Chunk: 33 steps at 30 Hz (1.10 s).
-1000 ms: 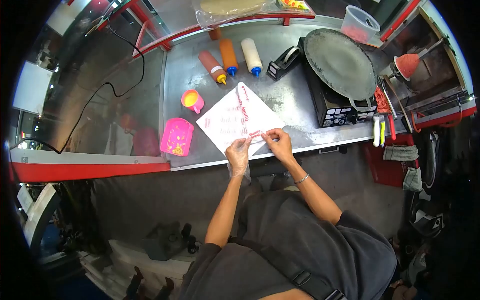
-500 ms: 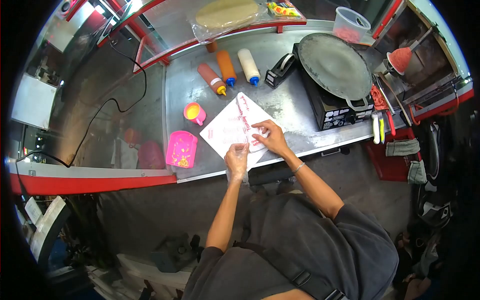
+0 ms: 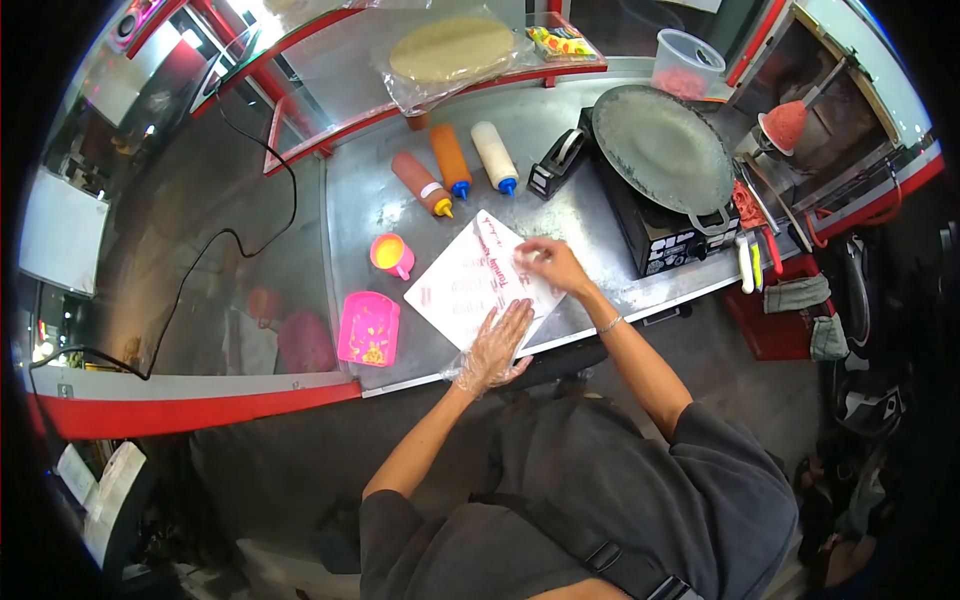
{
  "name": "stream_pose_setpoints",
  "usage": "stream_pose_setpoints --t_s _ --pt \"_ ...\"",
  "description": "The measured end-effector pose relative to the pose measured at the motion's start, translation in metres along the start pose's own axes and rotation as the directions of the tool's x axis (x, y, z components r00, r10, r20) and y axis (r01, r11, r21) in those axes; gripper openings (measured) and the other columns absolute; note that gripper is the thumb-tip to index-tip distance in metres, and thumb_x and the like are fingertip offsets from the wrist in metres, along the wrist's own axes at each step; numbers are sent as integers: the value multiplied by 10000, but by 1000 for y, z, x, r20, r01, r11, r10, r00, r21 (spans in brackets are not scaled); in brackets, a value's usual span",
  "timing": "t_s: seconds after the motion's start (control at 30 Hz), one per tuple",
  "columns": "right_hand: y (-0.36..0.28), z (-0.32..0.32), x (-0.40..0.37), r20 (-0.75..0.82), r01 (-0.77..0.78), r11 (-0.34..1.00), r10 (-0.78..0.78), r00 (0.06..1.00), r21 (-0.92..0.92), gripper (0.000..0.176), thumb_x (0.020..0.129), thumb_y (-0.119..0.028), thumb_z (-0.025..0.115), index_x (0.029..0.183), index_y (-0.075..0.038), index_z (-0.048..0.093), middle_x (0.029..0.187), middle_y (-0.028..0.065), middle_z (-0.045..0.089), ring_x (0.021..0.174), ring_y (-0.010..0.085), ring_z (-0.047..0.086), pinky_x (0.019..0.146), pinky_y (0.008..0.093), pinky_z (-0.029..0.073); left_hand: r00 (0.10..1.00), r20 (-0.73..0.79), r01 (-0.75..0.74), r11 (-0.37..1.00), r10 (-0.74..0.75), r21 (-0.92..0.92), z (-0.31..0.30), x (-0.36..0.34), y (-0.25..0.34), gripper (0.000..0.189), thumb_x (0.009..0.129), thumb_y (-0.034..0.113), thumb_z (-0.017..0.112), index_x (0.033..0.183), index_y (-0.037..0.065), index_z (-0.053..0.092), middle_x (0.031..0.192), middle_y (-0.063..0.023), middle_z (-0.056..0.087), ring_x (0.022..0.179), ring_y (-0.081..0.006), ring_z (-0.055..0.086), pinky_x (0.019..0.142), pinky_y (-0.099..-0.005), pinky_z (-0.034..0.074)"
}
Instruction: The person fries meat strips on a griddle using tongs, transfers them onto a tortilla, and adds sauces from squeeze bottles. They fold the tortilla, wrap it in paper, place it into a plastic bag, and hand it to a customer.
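Note:
A white sheet of wrapping paper [image 3: 455, 285] with red printing lies turned like a diamond on the metal counter. My left hand [image 3: 496, 345], in a clear plastic glove, rests on the paper's near edge with its fingers stretched out. Over the right part of the sheet is my right hand [image 3: 552, 263], bare, with bent fingers smeared by motion; whether they pinch anything does not show. Left of the paper stand a pink cup [image 3: 391, 256] with yellow contents and a pink tray [image 3: 369, 328] with yellow scraps.
Three squeeze bottles, brown [image 3: 418, 182], orange [image 3: 449, 160] and white [image 3: 493, 157], stand beyond the paper. To the right are a tape dispenser [image 3: 556, 165], a round griddle pan [image 3: 665, 150] on a stove [image 3: 665, 245], and knives [image 3: 750, 260]. Bagged flat rounds [image 3: 452, 50] lie on the shelf.
My left hand has gone from closed fingers to flat on the paper. My right hand stays over the sheet's right side, its fingers now blurred. The view has shifted slightly.

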State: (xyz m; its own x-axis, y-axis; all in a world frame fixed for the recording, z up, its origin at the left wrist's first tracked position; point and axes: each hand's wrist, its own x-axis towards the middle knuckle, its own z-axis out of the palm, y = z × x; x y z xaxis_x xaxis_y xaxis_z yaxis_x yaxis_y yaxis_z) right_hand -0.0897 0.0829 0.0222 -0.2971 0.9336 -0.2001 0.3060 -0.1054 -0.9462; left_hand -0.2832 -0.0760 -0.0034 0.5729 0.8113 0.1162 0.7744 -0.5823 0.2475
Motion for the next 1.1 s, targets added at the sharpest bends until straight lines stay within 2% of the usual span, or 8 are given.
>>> stream_pose_setpoints --t_s 0.1,0.17,0.37,0.63,0.73,0.83,0.9,1.1 --pt "17 -19 67 -451 93 993 -53 891 67 420 913 -265 850 1247 -46 721 1112 85 750 849 174 717 763 321 584 1000 2 -10 999 10 -42 1 -1 -1 953 918 471 679 1675 41 290 1748 -170 273 1631 -308 236 1322 -510 155" --pt "-5 -25 96 -557 79 910 180 810 408 372 936 -226 825 1232 -30 717 1074 121 735 859 225 726 717 343 613 999 -44 -23 999 22 -34 3 0 0 967 914 483 681 1679 46 281 1758 -165 249 1637 -310 217 1320 -513 156" --pt "-28 -28 155 -395 14 558 570 721 830 317 951 -165 796 1192 22 712 1068 126 733 826 246 725 692 403 648 999 -31 6 1000 -5 28 0 1 2 982 915 514 667 1685 51 270 1761 -162 243 1637 -312 210 1319 -512 158" --pt "13 23 150 -726 94 834 412 551 544 149 910 -161 833 976 -27 823 935 72 786 822 177 728 686 342 620 999 -45 11 1000 -9 29 8 -1 0 985 912 534 651 1683 46 280 1770 -158 223 1639 -314 203 1315 -505 175" --pt "50 25 146 -733 -33 941 283 618 336 206 845 -149 859 1021 -42 845 800 78 781 768 191 727 810 312 563 999 -54 8 999 -7 31 10 -2 1 978 909 525 654 1680 47 288 1767 -157 231 1635 -317 213 1313 -503 185" --pt "25 28 67 -583 207 958 -286 761 -200 216 855 -228 872 1018 -86 852 1163 138 751 1129 258 692 1040 372 505 997 -69 20 999 -18 26 11 1 -3 974 909 521 653 1678 44 292 1762 -162 243 1630 -324 223 1309 -508 197" --pt "5 21 11 -158 79 988 -99 982 -134 162 909 -220 852 987 -78 847 1336 125 674 1286 267 600 1118 413 461 997 -74 14 1000 -13 23 15 -2 -3 961 915 529 645 1671 40 308 1754 -177 253 1626 -331 232 1307 -511 201" --pt "19 21 -32 79 29 992 -19 997 -120 173 861 -221 896 997 -119 862 1319 78 668 1239 264 610 1068 408 476 997 -74 18 998 -13 63 16 -1 -1 924 938 543 617 1657 31 341 1732 -198 286 1609 -336 265 1304 -517 209"
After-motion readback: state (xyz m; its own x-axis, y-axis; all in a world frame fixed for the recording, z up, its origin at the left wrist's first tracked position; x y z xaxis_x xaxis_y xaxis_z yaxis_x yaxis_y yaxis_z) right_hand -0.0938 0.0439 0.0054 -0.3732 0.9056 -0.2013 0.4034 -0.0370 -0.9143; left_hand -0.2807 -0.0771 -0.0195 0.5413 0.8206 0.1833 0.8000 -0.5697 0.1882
